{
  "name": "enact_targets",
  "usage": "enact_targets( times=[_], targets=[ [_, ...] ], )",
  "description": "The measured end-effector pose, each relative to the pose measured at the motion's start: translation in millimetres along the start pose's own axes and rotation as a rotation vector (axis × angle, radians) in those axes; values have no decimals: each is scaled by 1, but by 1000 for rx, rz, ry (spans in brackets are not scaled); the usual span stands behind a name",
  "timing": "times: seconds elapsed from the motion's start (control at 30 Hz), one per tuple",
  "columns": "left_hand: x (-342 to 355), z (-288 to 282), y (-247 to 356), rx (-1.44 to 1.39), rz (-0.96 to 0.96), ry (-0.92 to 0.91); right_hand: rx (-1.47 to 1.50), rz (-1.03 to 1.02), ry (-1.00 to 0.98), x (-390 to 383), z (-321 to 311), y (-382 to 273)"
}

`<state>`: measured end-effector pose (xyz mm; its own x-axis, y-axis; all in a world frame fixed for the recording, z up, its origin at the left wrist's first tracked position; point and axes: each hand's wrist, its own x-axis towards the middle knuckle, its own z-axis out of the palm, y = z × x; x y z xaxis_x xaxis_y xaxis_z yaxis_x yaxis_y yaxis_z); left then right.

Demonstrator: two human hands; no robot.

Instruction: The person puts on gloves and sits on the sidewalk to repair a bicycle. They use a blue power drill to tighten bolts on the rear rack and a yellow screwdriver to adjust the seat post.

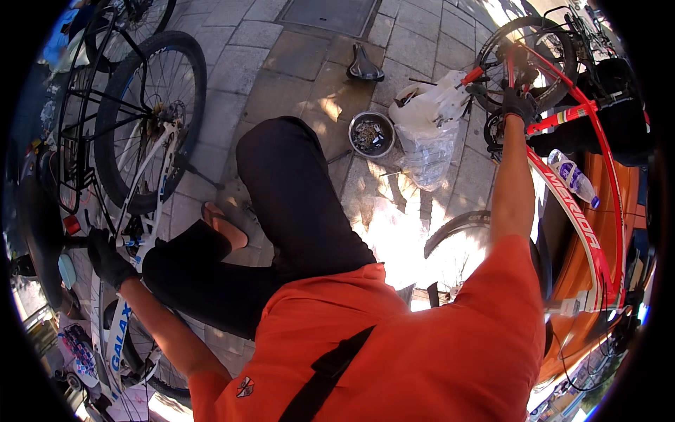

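My left hand [107,259], in a black glove, grips the frame of a white bicycle [133,232] at the lower left, near its rear wheel [151,119]. My right arm stretches up to the right, and my right hand [519,104], also in a black glove, is closed on the red bicycle frame [598,239] close to its wheel [527,63]. I am crouched in an orange shirt and black trousers, with one sandalled foot [223,226] on the paving between the two bikes.
A metal bowl of small parts [371,133] and a clear plastic bag [430,130] lie on the stone paving ahead. A black saddle [364,67] lies farther off. A plastic bottle [573,177] sits by the red frame. A loose tyre [457,228] lies below my right arm.
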<state>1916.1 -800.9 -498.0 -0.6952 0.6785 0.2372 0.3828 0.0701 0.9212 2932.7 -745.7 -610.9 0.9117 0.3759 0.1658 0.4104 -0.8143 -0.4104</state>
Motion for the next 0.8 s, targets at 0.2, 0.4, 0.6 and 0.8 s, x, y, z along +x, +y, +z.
enact_targets(
  times=[0.2, 0.4, 0.6, 0.8],
  targets=[
    [-70, 23, -10, -124, -101, -189, 778, -342, -86, -162, -70, -62],
    [-96, 70, 49, -153, 153, -320, 1280, -392, -406, -260, -117, -164],
    [-137, 105, 146, -346, 181, -628, 1459, -524, -918, -397, -151, -269],
    [-140, 87, 127, -717, 44, -339, 1256, -674, -1545, -592, -150, -308]
  ],
)
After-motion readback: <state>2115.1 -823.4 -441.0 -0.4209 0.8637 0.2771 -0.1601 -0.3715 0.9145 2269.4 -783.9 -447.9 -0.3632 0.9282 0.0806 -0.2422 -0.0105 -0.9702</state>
